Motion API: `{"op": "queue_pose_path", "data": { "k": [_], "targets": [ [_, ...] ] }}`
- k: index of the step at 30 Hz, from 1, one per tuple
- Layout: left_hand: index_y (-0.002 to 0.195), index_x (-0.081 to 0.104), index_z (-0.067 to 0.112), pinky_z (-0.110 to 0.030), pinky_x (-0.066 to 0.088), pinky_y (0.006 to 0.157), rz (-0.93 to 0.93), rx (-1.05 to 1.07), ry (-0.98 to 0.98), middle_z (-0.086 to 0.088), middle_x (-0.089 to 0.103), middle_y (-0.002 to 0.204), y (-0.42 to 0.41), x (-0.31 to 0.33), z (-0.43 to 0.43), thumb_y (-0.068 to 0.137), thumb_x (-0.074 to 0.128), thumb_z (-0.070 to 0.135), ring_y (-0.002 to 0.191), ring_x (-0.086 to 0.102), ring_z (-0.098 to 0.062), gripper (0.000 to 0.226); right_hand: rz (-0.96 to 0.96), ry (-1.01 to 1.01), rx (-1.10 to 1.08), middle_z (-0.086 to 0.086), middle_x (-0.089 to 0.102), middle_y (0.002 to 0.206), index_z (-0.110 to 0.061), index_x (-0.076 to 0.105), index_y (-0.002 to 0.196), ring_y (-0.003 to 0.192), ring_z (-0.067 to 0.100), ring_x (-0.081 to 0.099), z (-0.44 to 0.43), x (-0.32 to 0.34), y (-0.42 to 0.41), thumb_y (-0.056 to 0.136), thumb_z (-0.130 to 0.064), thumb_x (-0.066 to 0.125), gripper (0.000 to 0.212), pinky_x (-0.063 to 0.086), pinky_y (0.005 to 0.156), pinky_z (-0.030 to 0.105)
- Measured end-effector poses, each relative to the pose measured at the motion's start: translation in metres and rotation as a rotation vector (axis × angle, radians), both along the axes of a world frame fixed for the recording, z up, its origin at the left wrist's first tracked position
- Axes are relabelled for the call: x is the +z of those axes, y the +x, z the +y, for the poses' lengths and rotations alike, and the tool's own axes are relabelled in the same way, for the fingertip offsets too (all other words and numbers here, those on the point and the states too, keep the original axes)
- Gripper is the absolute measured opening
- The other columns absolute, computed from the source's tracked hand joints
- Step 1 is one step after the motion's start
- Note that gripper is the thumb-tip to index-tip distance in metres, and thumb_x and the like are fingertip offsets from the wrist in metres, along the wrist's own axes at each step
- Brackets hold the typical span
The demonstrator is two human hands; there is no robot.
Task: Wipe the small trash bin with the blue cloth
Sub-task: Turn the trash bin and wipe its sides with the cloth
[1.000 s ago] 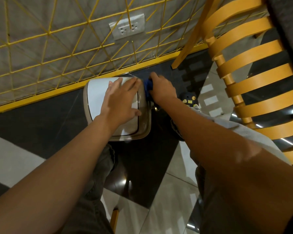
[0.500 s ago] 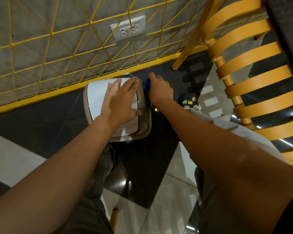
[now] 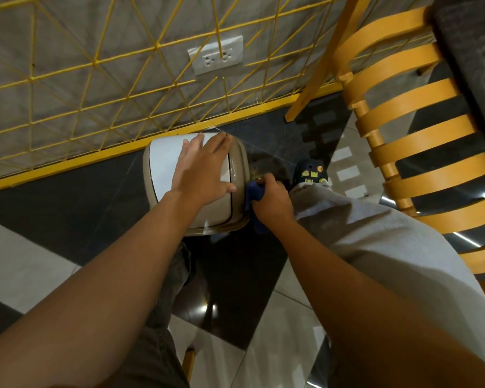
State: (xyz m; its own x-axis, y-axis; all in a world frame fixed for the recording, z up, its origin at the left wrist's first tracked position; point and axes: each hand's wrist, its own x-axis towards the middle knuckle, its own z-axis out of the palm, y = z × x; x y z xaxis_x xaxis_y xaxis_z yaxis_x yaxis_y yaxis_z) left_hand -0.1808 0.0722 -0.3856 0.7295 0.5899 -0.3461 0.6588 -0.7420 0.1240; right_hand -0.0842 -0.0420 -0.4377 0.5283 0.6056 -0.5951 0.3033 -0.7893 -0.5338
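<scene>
The small trash bin stands on the dark floor by the yellow baseboard, beige with a white swing lid. My left hand lies flat on the lid, fingers spread and pointing toward the wall. Against the bin's right side, near its front corner, my right hand is closed on the blue cloth. Only a bunched part of the cloth shows beside and under my fingers.
A yellow wire grid covers the wall, with a power socket behind it. An orange slatted chair stands at the right. My dark shoe rests just right of the bin. The floor has black and white tiles.
My right hand with the cloth has slid from the bin's far right corner down its right side toward me. My left hand stays on the lid.
</scene>
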Motion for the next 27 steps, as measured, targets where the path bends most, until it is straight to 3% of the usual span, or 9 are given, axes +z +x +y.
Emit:
{"op": "queue_pose_path", "data": {
  "k": [4,7,12,15,21,27],
  "targets": [
    [0.146,0.016,0.018,-0.050,0.013,0.115,-0.012,0.013,-0.008,0.000,0.021,0.155,0.001,-0.002,-0.001,0.074,0.067,0.050,0.141,0.017,-0.034,0.094,-0.050,-0.013,0.045,0.016,0.048,0.123,-0.015,0.043,0.117,0.111,0.036,0.051,0.016,-0.002,0.006,0.084,-0.010,0.058,0.036,0.048,0.089,0.048],
    [0.146,0.016,0.018,-0.049,0.014,0.115,-0.020,0.021,-0.009,-0.001,0.021,0.155,0.001,-0.001,-0.001,0.074,0.068,0.049,0.141,0.017,-0.034,0.094,-0.045,0.028,-0.072,0.016,0.045,0.126,-0.016,0.041,0.120,0.111,0.034,0.051,0.009,-0.004,-0.005,0.085,-0.010,0.057,0.038,0.046,0.086,0.041],
    [0.145,0.020,0.018,-0.050,0.017,0.115,-0.061,0.049,-0.041,0.000,0.024,0.154,-0.001,0.000,0.000,0.072,0.071,0.045,0.140,0.019,-0.035,0.093,0.126,0.019,-0.255,0.013,0.041,0.129,-0.016,0.038,0.126,0.105,0.024,0.051,-0.019,0.003,-0.031,0.089,-0.011,0.054,0.041,0.040,0.079,0.029],
    [0.144,0.023,0.018,-0.050,0.019,0.114,-0.077,0.058,-0.048,-0.001,0.026,0.153,0.001,0.001,-0.001,0.071,0.073,0.043,0.140,0.020,-0.035,0.092,0.164,-0.012,-0.212,0.012,0.041,0.131,-0.017,0.038,0.128,0.112,0.028,0.051,-0.030,0.015,-0.038,0.089,-0.013,0.054,0.042,0.044,0.086,0.034],
    [0.144,0.022,0.018,-0.049,0.019,0.114,-0.080,0.068,-0.055,0.000,0.027,0.153,0.004,0.002,0.001,0.071,0.073,0.043,0.140,0.020,-0.034,0.093,0.013,0.241,-0.183,0.007,0.045,0.125,-0.018,0.042,0.127,0.108,0.020,0.052,-0.019,0.037,-0.042,0.093,-0.023,0.051,0.036,0.047,0.089,0.032],
    [0.144,0.024,0.018,-0.051,0.024,0.113,-0.082,0.067,-0.057,0.000,0.027,0.153,-0.001,0.000,-0.002,0.070,0.073,0.045,0.139,0.021,-0.034,0.093,0.005,0.123,-0.094,0.007,0.044,0.125,-0.018,0.041,0.128,0.108,0.021,0.053,-0.039,0.021,-0.058,0.094,-0.021,0.049,0.036,0.049,0.090,0.033]
  ]
}}
